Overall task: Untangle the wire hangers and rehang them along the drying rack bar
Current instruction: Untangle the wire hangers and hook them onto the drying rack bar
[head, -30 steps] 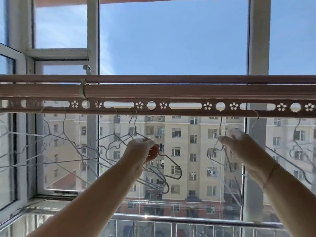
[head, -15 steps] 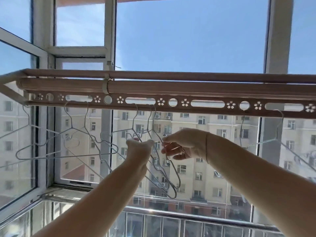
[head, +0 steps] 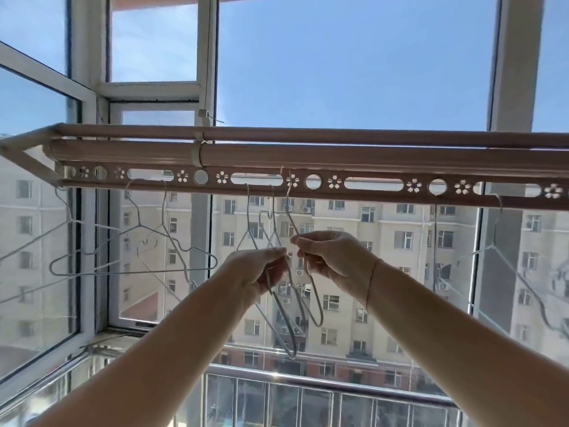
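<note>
A pinkish drying rack bar (head: 308, 155) with a perforated rail below it runs across the view. A cluster of thin white wire hangers (head: 278, 303) hangs tangled from a slot in the rail at the centre. My left hand (head: 255, 272) grips wires of this cluster from the left. My right hand (head: 332, 257) pinches a wire of the same cluster from the right, its fingertips close to those of the left hand. More wire hangers (head: 132, 266) hang overlapped at the left end of the rail, and another hanger (head: 505, 257) hangs at the right.
Behind the rack stand white window frames (head: 206, 72) and glass, with an apartment block beyond. A metal balcony railing (head: 308, 380) runs below the hands. The rack's end bracket (head: 27, 152) is at the far left.
My right hand came in from the right-hand hanger to the centre cluster and now pinches a wire there. The view shifted left. My left hand kept its hold on the cluster.
</note>
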`<state>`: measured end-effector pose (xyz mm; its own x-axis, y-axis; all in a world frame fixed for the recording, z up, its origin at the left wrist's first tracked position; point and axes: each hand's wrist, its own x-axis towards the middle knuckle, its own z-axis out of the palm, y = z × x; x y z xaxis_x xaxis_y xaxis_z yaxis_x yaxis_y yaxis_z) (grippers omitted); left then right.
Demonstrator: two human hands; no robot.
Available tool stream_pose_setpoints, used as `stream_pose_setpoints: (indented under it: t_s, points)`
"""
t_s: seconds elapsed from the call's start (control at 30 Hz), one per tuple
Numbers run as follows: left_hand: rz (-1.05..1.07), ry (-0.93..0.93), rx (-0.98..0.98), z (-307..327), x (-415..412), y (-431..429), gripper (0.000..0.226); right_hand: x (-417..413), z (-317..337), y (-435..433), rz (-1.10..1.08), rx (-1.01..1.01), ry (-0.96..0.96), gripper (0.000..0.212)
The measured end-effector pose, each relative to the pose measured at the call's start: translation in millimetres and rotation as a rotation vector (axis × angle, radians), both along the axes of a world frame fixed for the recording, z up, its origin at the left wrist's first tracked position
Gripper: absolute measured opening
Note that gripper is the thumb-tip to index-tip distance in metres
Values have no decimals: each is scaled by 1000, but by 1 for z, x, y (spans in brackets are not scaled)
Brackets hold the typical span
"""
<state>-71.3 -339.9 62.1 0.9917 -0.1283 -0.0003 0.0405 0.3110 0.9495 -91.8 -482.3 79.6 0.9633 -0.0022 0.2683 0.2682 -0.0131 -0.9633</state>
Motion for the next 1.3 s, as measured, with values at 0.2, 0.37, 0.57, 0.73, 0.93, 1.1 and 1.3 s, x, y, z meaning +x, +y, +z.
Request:
stream_pose_setpoints:
  t_s: [0.2,0.37,0.57,0.73,0.93,1.1,1.3]
  points:
    - [-18,-20,0,0,6,8,19,-19,-10,-22,-52,151,-63,10]
    - [-35,-35,-13,-2,12,9,17,-33,-17,-49,-179,208,-95,10]
    - [-99,-43,-89,-5,9,2,11,-31,-9,-72,-253,255,-9,11]
    - [-157,-30,-165,-7,5,-2,5,-29,-14,-80,-274,268,68,13]
    - [-204,-63,-186,-9,-1,-5,6,-33,-14,-83,-322,229,99,10]
    - [-230,-71,-189,-11,-7,-8,8,-38,-7,-80,-678,-209,-138,41]
    - [-235,-75,-200,-11,-9,-10,6,-44,13,-27,-377,-327,-322,17]
